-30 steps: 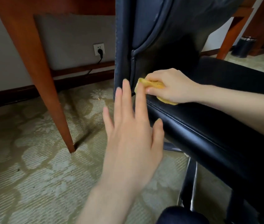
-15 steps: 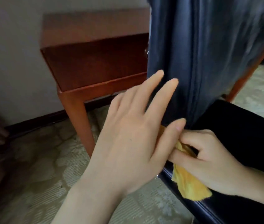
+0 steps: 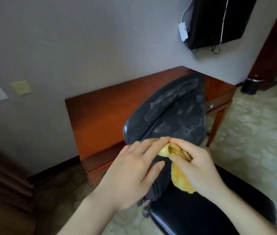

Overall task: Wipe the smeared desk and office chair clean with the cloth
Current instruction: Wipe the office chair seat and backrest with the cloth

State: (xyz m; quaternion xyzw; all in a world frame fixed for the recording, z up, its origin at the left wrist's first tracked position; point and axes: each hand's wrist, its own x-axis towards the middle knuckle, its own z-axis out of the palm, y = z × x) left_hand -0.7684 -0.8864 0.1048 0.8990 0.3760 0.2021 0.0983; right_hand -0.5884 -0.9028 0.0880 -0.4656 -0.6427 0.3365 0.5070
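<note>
Head view: the yellow cloth (image 3: 180, 177) is bunched between both hands, just in front of the office chair (image 3: 171, 116) backrest. The right hand (image 3: 200, 168) is clenched around most of it, a loose tail hanging below the palm over the black seat. The left hand (image 3: 131, 173) pinches the cloth's upper edge with its fingertips, the rest of the fingers spread. The cloth looks soft, thin and light, so it should fold easily; gathering it into a flat pad under the palm would likely give better contact. Pale smears still streak the backrest's upper part. The wooden surface (image 3: 100, 112) stands behind, against the wall
</note>
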